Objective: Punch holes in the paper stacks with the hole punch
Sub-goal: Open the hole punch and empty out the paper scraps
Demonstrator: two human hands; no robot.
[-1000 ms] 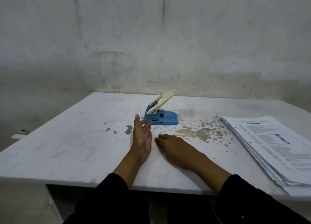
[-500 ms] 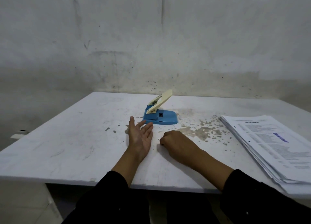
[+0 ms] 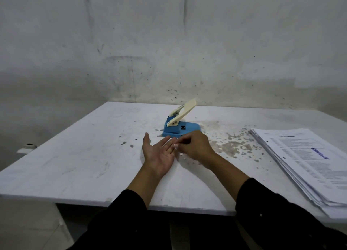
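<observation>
A blue hole punch (image 3: 181,131) with its cream lever raised stands on the white table (image 3: 75,165) past both hands. My left hand (image 3: 159,155) lies palm up on the table in front of the punch, fingers straight and holding nothing. My right hand (image 3: 196,146) is curled beside it, and its fingertips pinch small white paper bits (image 3: 175,146) over the left fingers. A few more white bits lie on the table just under the right hand. The stack of printed paper (image 3: 308,161) sits at the right, apart from both hands.
The tabletop is stained with grey-brown patches (image 3: 231,146) between the punch and the paper stack. A bare grey wall rises right behind the table. The table's near edge runs just above my dark sleeves.
My left hand has turned palm up. My right hand went from flat to a fist, then moved left to the left fingers and now pinches white bits.
</observation>
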